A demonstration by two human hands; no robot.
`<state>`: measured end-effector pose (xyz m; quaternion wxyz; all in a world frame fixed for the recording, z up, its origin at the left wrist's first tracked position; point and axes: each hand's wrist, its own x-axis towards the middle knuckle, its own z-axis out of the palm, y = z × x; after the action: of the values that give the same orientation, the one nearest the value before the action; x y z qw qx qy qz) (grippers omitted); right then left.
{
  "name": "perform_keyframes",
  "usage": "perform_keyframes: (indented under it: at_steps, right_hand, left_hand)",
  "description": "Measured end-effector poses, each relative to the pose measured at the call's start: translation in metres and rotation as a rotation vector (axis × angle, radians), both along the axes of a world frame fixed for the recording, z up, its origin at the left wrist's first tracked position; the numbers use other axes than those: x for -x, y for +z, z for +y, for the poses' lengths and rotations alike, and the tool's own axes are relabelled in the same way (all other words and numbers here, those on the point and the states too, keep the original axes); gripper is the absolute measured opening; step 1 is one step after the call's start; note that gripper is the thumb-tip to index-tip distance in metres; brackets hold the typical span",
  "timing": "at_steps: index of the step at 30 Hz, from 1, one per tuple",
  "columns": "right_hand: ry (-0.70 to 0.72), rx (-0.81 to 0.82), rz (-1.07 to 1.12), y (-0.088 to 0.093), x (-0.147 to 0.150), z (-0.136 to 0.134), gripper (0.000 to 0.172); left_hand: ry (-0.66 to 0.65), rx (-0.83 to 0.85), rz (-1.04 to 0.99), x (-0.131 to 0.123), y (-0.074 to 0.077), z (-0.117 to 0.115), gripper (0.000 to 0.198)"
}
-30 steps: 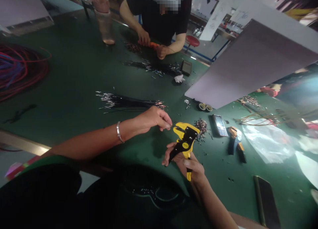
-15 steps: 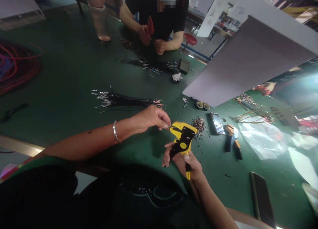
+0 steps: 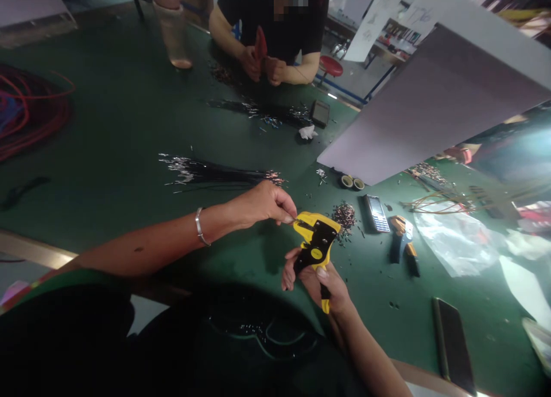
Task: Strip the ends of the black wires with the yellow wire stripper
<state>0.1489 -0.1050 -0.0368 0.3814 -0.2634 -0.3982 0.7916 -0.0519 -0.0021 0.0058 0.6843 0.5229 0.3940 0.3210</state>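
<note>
A yellow and black wire stripper (image 3: 317, 239) is held upright by its handles in my right hand (image 3: 318, 279). My left hand (image 3: 273, 205) pinches something thin, seemingly a wire, at the mouth of the stripper's jaws. Most of that wire is hidden by the fingers. Just beyond my left hand lies a bundle of black wires (image 3: 224, 174), with pale tips at its left end and coppery ones at its right. Small dark cut-off bits (image 3: 344, 216) are heaped behind the stripper's head.
To the right are a keypad phone (image 3: 376, 213), another stripping tool (image 3: 403, 239), a clear plastic bag (image 3: 456, 242) and a dark smartphone (image 3: 454, 345). A white panel (image 3: 413, 110) stands at back right. Across the table a co-worker's hands (image 3: 262, 67) hold a red-handled tool.
My hands and the stripper have hardly moved. Across the table, the co-worker's one hand has come up beside the red-handled tool.
</note>
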Motion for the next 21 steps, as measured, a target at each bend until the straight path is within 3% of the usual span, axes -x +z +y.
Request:
perform_keyframes:
  at_steps: [13,21]
  right_hand:
    - [0.021,-0.033,-0.012,-0.005,-0.001,0.002,0.031]
    - [0.033,-0.036,-0.007,-0.01,-0.003,0.0,0.029]
  left_hand:
    - [-0.018,-0.01,0.007,0.0,0.002,0.0,0.011]
    - [-0.04,-0.036,0.009,0.001,0.0,0.001,0.011]
